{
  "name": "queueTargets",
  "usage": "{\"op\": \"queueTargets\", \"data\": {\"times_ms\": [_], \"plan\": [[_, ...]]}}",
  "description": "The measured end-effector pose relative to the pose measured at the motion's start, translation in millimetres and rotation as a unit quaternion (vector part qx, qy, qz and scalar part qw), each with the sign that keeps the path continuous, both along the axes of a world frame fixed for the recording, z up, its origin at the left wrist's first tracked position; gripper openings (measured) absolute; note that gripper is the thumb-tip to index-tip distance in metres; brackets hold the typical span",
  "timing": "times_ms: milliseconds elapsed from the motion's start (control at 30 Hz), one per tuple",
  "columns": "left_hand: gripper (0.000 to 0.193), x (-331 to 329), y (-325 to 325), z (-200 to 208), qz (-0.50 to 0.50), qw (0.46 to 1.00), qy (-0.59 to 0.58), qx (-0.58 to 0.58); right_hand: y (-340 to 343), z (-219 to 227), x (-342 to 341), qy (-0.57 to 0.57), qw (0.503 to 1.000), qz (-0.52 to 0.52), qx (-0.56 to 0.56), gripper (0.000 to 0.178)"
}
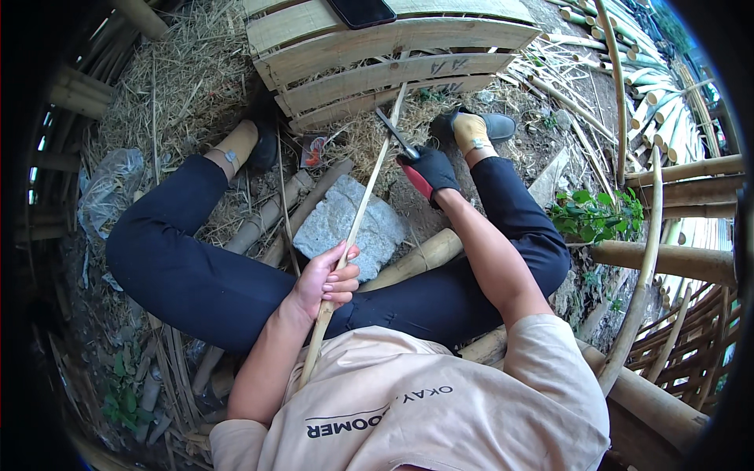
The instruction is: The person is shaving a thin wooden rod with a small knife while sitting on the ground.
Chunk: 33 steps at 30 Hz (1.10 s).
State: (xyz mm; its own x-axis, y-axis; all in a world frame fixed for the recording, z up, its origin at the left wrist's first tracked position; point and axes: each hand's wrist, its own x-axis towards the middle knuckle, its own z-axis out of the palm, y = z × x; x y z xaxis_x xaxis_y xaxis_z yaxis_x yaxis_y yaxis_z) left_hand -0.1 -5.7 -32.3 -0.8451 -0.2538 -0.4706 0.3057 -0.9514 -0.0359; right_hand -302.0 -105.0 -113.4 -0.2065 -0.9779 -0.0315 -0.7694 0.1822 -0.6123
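Across shirt [487,408], dark lettering [344,428]; left hand [323,281] grips bamboo strip [367,196], right hand [429,174] clasps knife [397,133].

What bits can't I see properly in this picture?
All in the head view:
Metal tool: its handle end is hidden by the gloved right hand.
Pale strip: its near end is lost against the shirt.
Left hand: its own curled fingers hide the palm.
Phone: cut off by the top edge.
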Motion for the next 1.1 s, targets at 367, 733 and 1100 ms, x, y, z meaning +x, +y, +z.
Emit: {"op": "queueTargets", "data": {"times_ms": [367,733,1100], "plan": [[0.028,-16.6,3.1,20.4,-0.04,0.914,-0.33,-0.233,-2.2,27.1,-6.1,0.009,0.993,0.027,0.117,0.04],[0.024,-20.8,10.5,7.2,-0.068,0.843,-0.406,-0.346,-11.2,16.1,-0.2,0.059,0.986,0.025,0.155,0.042],[0.019,-15.4,5.6,31.3,-0.143,0.708,-0.495,-0.484,1.3,36.7,-2.0,0.017,0.994,0.039,0.099,0.046]]}}
